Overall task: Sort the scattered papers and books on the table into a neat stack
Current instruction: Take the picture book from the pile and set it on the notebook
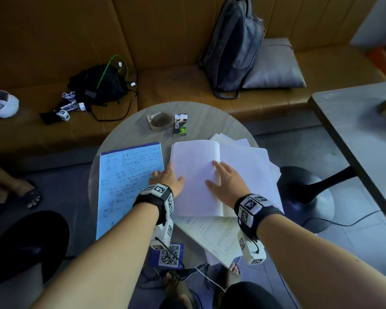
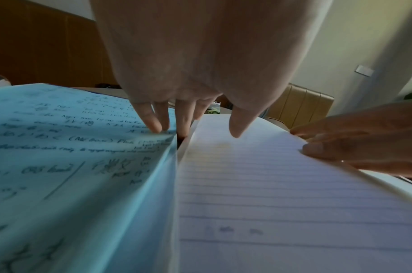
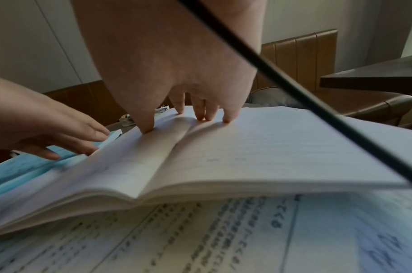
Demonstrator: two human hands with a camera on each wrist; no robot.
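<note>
A blue handwritten notepad lies on the left of the round table. Beside it an open lined notebook rests on a messy pile of loose printed papers. My left hand has straight fingers at the seam between pad and notebook. Its outer fingers touch the blue sheet and its thumb lies on the notebook's left page. My right hand presses flat on the notebook, fingertips along the centre fold.
An ashtray and a cigarette pack sit at the table's far side. A QR card lies at the near edge. A backpack, a cushion and a black bag are on the bench. Another table stands right.
</note>
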